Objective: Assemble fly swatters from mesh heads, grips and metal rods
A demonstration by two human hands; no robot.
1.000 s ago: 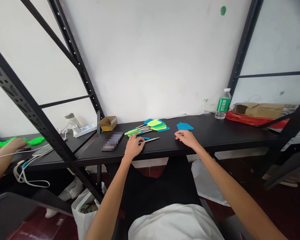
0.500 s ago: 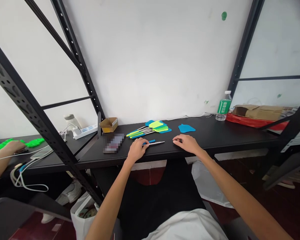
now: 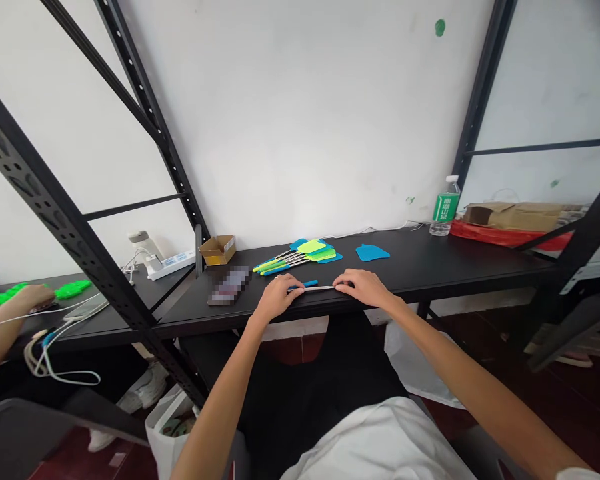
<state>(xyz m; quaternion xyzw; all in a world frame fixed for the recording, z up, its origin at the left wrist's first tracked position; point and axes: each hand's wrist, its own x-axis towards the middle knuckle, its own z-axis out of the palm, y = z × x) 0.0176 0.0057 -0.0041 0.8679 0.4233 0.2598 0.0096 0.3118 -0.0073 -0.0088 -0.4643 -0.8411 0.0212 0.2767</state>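
A thin silvery rod (image 3: 321, 288) lies level between my two hands near the desk's front edge. My left hand (image 3: 275, 298) pinches its left end. At the right end, the fingers of my right hand (image 3: 364, 288) close on the tip. Just behind the rod is a blue handle (image 3: 310, 284), its left part hidden by my left hand. Farther back lies a pile of fly swatters (image 3: 310, 251) with blue and yellow-green heads, metal rods and coloured handles. One loose blue swatter head (image 3: 373, 253) rests behind my right hand.
A phone (image 3: 230, 285) and a small open cardboard box (image 3: 218, 250) are on the left of the black desk (image 3: 410, 267). A water bottle (image 3: 445, 207) stands at right, by a carton on red plastic. Black shelf posts (image 3: 165, 147) flank me. A co-worker's hand (image 3: 33, 297) touches green pieces at left.
My right hand has moved left and taken hold of the rod's right end. My left hand keeps its grip at the left end. The view has shifted slightly.
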